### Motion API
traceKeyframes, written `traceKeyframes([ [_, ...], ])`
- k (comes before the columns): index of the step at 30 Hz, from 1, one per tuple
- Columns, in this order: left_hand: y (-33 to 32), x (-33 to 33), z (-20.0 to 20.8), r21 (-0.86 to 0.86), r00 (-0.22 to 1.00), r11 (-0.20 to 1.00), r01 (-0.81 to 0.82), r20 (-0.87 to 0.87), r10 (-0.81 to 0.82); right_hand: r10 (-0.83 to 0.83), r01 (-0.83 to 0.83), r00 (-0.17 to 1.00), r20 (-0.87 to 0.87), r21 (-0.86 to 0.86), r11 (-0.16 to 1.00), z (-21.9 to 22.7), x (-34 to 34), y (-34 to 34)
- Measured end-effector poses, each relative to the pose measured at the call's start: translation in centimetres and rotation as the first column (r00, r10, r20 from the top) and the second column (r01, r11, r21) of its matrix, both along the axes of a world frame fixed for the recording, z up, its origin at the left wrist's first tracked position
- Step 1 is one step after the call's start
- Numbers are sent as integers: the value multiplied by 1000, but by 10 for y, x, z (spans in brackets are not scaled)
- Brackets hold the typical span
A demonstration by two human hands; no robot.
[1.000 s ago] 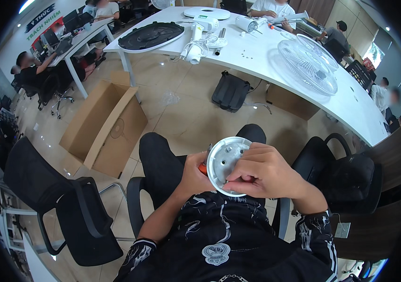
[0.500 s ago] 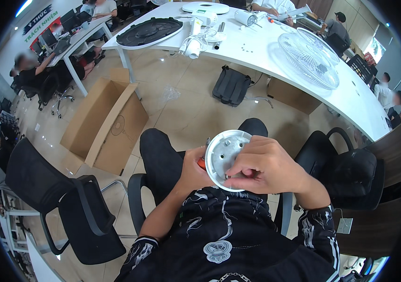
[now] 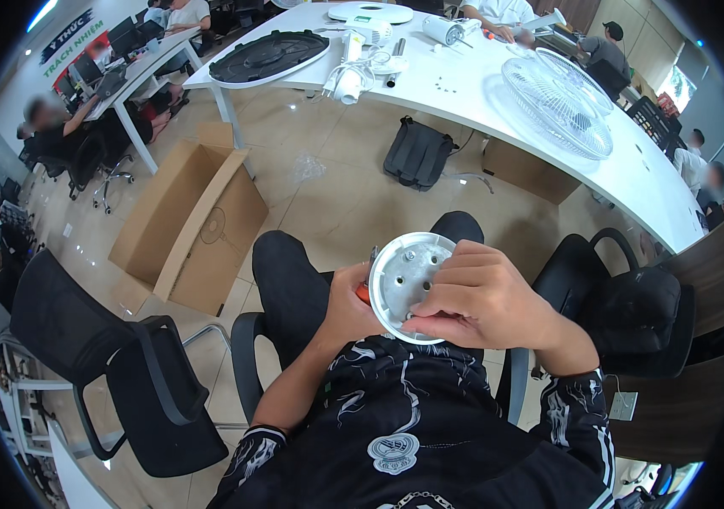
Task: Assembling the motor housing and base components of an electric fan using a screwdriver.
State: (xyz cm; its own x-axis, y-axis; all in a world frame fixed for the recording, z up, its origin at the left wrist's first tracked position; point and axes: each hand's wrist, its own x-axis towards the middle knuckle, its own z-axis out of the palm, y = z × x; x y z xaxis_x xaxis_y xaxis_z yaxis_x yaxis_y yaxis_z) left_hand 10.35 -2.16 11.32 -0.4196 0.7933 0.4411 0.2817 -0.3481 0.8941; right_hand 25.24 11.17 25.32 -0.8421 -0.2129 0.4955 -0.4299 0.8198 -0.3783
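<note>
A white table (image 3: 474, 92) bearing fan grilles (image 3: 555, 106) stands on floor tiles (image 3: 328, 204). The left hand (image 3: 352, 301) clasps a round white housing (image 3: 410, 265); whether the right hand (image 3: 485, 297), touching it, pinches anything is hidden.

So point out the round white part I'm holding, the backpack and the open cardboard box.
Round white part (image 3: 406, 293): head view, on its grey face.
Backpack (image 3: 418, 154): head view, on its broad face.
Open cardboard box (image 3: 208, 253): head view, on its outer side wall.
</note>
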Motion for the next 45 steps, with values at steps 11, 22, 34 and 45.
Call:
traceKeyframes([
  [11,5,3,0,32,999,999,-23,27,22,67,-57,990,120,-83,995,3,-2,7],
  [22,13,-3,2,-45,985,999,13,170,-5,-68,83,993,100,-155,984,-6,-18,15],
  [34,14,-31,-39,-212,857,973,-97,479,190,-626,560,775,84,-550,620,-42,-131,234],
  [45,32,-70,-33,-208,933,976,58,358,21,-828,845,526,194,-11,534,-137,-272,525],
])
